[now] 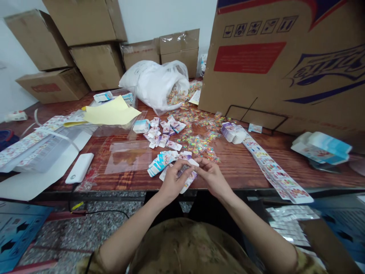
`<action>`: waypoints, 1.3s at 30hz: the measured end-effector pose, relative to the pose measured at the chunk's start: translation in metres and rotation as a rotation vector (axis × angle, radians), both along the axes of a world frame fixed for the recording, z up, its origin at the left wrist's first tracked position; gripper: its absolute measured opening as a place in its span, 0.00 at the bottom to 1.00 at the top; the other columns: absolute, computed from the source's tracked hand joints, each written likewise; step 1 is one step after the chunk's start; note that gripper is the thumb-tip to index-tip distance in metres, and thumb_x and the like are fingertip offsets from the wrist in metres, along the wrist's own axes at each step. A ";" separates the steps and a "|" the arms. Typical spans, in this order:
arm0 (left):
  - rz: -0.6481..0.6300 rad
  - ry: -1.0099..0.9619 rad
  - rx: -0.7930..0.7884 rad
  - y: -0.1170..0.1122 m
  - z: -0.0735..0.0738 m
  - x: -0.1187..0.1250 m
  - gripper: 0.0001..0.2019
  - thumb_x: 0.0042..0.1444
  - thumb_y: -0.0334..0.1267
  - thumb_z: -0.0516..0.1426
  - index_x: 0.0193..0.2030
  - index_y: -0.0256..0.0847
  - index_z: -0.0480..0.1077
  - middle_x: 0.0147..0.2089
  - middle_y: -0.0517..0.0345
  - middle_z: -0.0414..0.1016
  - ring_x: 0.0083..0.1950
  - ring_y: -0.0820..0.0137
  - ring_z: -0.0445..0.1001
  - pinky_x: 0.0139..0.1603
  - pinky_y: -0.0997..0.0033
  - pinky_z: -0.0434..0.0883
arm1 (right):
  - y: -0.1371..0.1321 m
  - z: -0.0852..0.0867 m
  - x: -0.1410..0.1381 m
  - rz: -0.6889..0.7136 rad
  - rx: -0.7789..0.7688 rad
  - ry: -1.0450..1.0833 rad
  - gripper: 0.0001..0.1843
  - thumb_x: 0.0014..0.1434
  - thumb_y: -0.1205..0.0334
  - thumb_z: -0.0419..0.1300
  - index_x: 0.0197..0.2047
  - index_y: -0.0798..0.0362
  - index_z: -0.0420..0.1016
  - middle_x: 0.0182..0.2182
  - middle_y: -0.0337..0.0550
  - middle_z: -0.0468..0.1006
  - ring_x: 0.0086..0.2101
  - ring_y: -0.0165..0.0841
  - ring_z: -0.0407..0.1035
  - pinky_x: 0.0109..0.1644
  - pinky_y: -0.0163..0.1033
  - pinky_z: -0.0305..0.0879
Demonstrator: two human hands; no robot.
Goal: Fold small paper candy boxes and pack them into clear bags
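Note:
Both my hands meet at the front edge of the wooden table (pixel 245 167). My left hand (pixel 172 182) is closed around a small printed paper box (pixel 190 178), purple and white, held tilted. My right hand (pixel 212 177) pinches the box's upper flap with thumb and fingers. Just beyond my hands lies a fanned stack of flat blue-and-white box blanks (pixel 159 163). Further back sit several folded small boxes (pixel 164 134) and a scatter of tiny colourful packets (pixel 199 137).
A white plastic bag (pixel 155 83) spills packets at the back. A big printed carton (pixel 285 64) stands at the right, brown cartons (pixel 85 49) at the back left. A row of flat blanks (pixel 273 171), a white power bank (pixel 80 167), yellow paper (pixel 112 110) and clear sleeves (pixel 128 156) lie around.

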State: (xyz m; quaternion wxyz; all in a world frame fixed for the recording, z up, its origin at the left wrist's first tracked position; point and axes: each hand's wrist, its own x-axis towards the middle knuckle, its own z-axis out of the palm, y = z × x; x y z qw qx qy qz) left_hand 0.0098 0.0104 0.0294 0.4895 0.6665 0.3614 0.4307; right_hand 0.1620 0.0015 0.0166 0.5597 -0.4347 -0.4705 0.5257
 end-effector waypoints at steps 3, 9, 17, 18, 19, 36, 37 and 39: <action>0.063 0.038 -0.045 -0.001 0.000 -0.002 0.09 0.66 0.44 0.50 0.44 0.42 0.61 0.33 0.62 0.68 0.35 0.72 0.70 0.39 0.72 0.65 | -0.010 0.003 -0.003 -0.128 0.265 -0.268 0.12 0.61 0.52 0.60 0.37 0.49 0.80 0.32 0.43 0.77 0.34 0.35 0.70 0.39 0.40 0.68; 0.153 0.124 0.050 -0.006 -0.003 -0.004 0.08 0.68 0.43 0.46 0.47 0.42 0.57 0.31 0.63 0.66 0.31 0.72 0.67 0.35 0.71 0.63 | -0.013 0.014 -0.001 -0.126 0.256 -0.245 0.07 0.58 0.56 0.65 0.34 0.48 0.83 0.30 0.41 0.78 0.33 0.33 0.70 0.38 0.39 0.67; 0.131 0.108 0.082 -0.010 -0.007 -0.004 0.08 0.68 0.43 0.46 0.48 0.43 0.56 0.30 0.63 0.66 0.30 0.72 0.67 0.34 0.71 0.62 | -0.005 0.018 0.002 0.025 -0.005 -0.031 0.12 0.44 0.55 0.74 0.32 0.49 0.83 0.29 0.39 0.79 0.31 0.31 0.72 0.38 0.38 0.69; 0.133 0.105 0.078 -0.010 -0.007 -0.004 0.09 0.68 0.44 0.46 0.49 0.43 0.56 0.30 0.64 0.66 0.29 0.72 0.66 0.33 0.71 0.62 | -0.006 0.017 0.000 0.006 -0.022 -0.012 0.12 0.43 0.55 0.74 0.32 0.49 0.83 0.29 0.39 0.80 0.31 0.31 0.72 0.37 0.38 0.69; 0.134 0.104 0.071 -0.010 -0.007 -0.004 0.09 0.68 0.44 0.46 0.49 0.43 0.56 0.29 0.64 0.65 0.28 0.73 0.65 0.32 0.71 0.61 | -0.006 0.016 -0.001 -0.016 -0.041 0.005 0.12 0.43 0.55 0.74 0.32 0.48 0.83 0.29 0.39 0.80 0.30 0.31 0.72 0.37 0.38 0.69; 0.147 0.100 -0.023 -0.006 -0.004 -0.005 0.11 0.67 0.46 0.47 0.49 0.42 0.59 0.35 0.60 0.68 0.33 0.72 0.69 0.37 0.70 0.66 | -0.014 0.012 0.007 0.145 0.136 -0.202 0.15 0.60 0.47 0.62 0.40 0.48 0.82 0.32 0.42 0.78 0.35 0.34 0.71 0.40 0.39 0.69; 0.164 0.100 -0.027 -0.001 -0.003 -0.006 0.11 0.67 0.46 0.47 0.48 0.42 0.60 0.34 0.60 0.68 0.33 0.72 0.68 0.37 0.71 0.66 | -0.012 0.008 0.006 0.164 0.138 -0.219 0.17 0.60 0.47 0.61 0.46 0.48 0.81 0.34 0.42 0.79 0.37 0.34 0.72 0.42 0.39 0.69; 0.229 0.095 -0.009 0.017 0.001 -0.009 0.12 0.67 0.47 0.47 0.47 0.42 0.60 0.33 0.61 0.67 0.31 0.72 0.68 0.36 0.72 0.66 | -0.003 -0.001 0.005 0.152 0.153 -0.281 0.23 0.62 0.47 0.59 0.57 0.47 0.74 0.36 0.41 0.79 0.38 0.35 0.73 0.43 0.40 0.70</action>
